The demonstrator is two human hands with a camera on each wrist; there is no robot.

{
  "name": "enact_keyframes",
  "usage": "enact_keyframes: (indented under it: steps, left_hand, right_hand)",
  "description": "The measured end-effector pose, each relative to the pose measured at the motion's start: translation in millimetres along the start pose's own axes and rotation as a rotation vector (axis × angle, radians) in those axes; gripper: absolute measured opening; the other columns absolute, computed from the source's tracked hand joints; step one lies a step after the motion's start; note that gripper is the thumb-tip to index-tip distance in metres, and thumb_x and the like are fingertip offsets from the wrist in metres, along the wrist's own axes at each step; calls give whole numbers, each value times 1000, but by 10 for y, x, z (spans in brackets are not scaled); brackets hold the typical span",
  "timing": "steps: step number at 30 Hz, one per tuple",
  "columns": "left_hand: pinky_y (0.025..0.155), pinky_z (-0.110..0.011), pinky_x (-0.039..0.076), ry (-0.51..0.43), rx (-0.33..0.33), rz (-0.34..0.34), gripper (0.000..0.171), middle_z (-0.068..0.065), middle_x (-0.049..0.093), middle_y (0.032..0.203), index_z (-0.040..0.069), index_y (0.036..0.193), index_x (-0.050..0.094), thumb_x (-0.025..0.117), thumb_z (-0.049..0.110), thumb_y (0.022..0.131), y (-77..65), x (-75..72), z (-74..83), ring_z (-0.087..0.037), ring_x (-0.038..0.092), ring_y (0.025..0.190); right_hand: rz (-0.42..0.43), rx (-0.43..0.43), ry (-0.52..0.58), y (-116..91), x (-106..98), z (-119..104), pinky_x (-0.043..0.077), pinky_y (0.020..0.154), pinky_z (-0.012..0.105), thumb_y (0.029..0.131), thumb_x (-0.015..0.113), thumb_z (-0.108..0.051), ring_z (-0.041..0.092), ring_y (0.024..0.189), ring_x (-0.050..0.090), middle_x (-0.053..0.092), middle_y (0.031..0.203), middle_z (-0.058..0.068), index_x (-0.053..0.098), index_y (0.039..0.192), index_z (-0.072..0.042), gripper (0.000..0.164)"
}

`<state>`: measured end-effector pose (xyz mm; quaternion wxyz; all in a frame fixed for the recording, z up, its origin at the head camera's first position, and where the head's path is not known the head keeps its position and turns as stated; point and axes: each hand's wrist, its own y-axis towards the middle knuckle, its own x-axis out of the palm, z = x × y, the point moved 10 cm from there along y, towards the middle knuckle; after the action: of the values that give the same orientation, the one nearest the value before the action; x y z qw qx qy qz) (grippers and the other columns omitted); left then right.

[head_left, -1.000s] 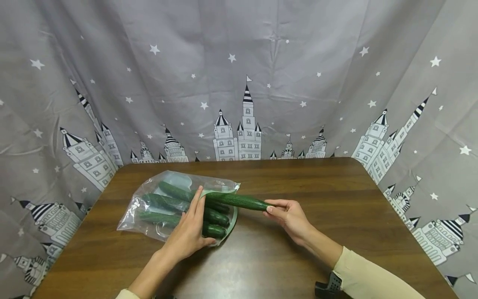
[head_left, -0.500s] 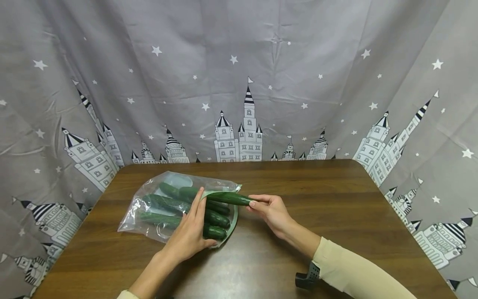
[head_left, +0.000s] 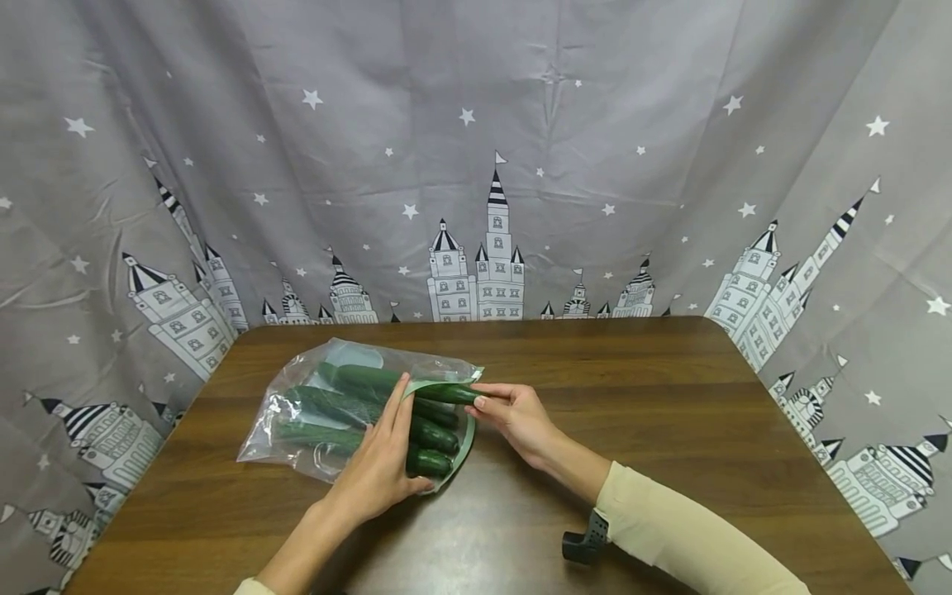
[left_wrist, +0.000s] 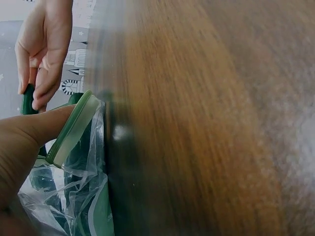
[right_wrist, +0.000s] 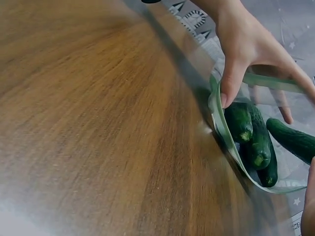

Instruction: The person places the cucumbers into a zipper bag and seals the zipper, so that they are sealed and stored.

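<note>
A clear zip bag [head_left: 258, 444] with a green rim lies on its side, its mouth facing right. Several dark green cucumbers [head_left: 434, 435] are inside, their ends showing near the mouth in the right wrist view. My left hand [head_left: 375, 469] spans the mouth with straight, spread fingers, the thumb [right_wrist: 233, 81] at the near rim and other fingers across the far rim. Between the thumb and fingers of my right hand [head_left: 516, 423] is the end of another cucumber [head_left: 450, 393]. Most of that cucumber is inside the bag, partly behind the left fingers.
The bag rests on a brown wooden table [head_left: 632, 372]. Behind and around the table hangs a grey curtain [head_left: 595, 91] printed with stars and castles. A black strap mount [head_left: 585, 541] sits at the right wrist beside the pale sleeve [head_left: 669, 529].
My right hand has moved left, sliding the cucumber deeper into the bag, so that only a short end sticks out. The left hand and the bag have stayed nearly still.
</note>
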<state>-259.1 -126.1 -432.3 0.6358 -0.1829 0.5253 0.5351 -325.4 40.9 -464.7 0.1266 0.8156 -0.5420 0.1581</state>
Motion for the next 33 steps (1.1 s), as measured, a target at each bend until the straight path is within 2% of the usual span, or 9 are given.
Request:
enact_keyframes:
  steps: [4, 7, 11, 15, 22, 26, 27, 30, 33]
  left_hand:
    - [96, -79, 40, 4, 6, 2, 136, -14, 4, 172, 0, 159, 24, 106, 28, 54, -5, -1, 8, -52, 42, 138]
    - [97, -79, 40, 12, 10, 3, 135, -15, 4, 172, -2, 159, 25, 105, 28, 55, -20, -12, 8, -54, 43, 136]
    - [98, -78, 40, 17, 14, 4, 134, -15, 4, 172, -2, 158, 25, 105, 28, 56, -33, -16, 14, -54, 43, 136]
    - [98, -77, 41, 7, 26, 12, 131, -15, 4, 172, -3, 158, 26, 105, 26, 56, -36, -20, 24, -50, 40, 140]
    - [102, -75, 40, -4, 37, 25, 130, -16, 6, 171, -3, 157, 28, 105, 23, 55, -44, -28, 20, -47, 39, 142]
    - [98, -77, 41, 16, 27, 15, 130, -15, 5, 172, -3, 157, 29, 105, 25, 56, -49, -18, 14, -48, 41, 140]
    - [97, -78, 42, 20, 25, 11, 130, -14, 5, 172, -4, 156, 29, 105, 26, 56, -48, -12, 17, -49, 41, 140]
    - [96, -79, 41, 27, 20, -13, 130, -14, 4, 172, -5, 157, 27, 104, 29, 58, -36, 22, 27, -49, 39, 141]
    - [96, -82, 37, 25, 6, -30, 132, -14, 4, 172, -3, 159, 25, 104, 31, 59, -39, 35, 15, -47, 36, 144]
  right_hand:
    - [-78, 18, 1, 26, 93, 45, 53, 101, 34, 101, 53, 12, 32, 115, 67, 62, 129, 33, 45, 140, 23, 42]
    - [-101, 24, -33, 56, 137, 99, 54, 100, 34, 101, 53, 11, 25, 109, 70, 62, 128, 33, 46, 140, 22, 41]
    - [-73, 24, -106, 103, 149, 154, 56, 95, 33, 101, 56, 9, 24, 104, 72, 64, 124, 34, 49, 137, 21, 38]
    - [-9, 10, -187, 149, 133, 144, 59, 89, 33, 99, 63, 8, 21, 93, 74, 70, 113, 31, 58, 129, 20, 33]
    - [61, -114, -528, 208, 194, 7, 63, 74, 32, 90, 79, -1, 23, 81, 75, 76, 100, 18, 76, 112, 9, 24]
    - [157, -182, -686, 228, 186, -53, 63, 65, 30, 86, 85, -7, 22, 71, 76, 78, 89, 10, 81, 102, 2, 19]
    - [180, -195, -725, 227, 176, -67, 62, 69, 27, 85, 86, -8, 19, 70, 75, 78, 86, 8, 81, 100, 0, 18]
    - [227, -235, -844, 193, 128, -145, 61, 70, 27, 82, 89, -8, 14, 70, 75, 78, 82, 5, 82, 96, -2, 17]
    - [231, -246, -890, 130, 68, -248, 61, 73, 28, 81, 89, -5, 16, 74, 75, 78, 84, 5, 81, 97, -1, 19]
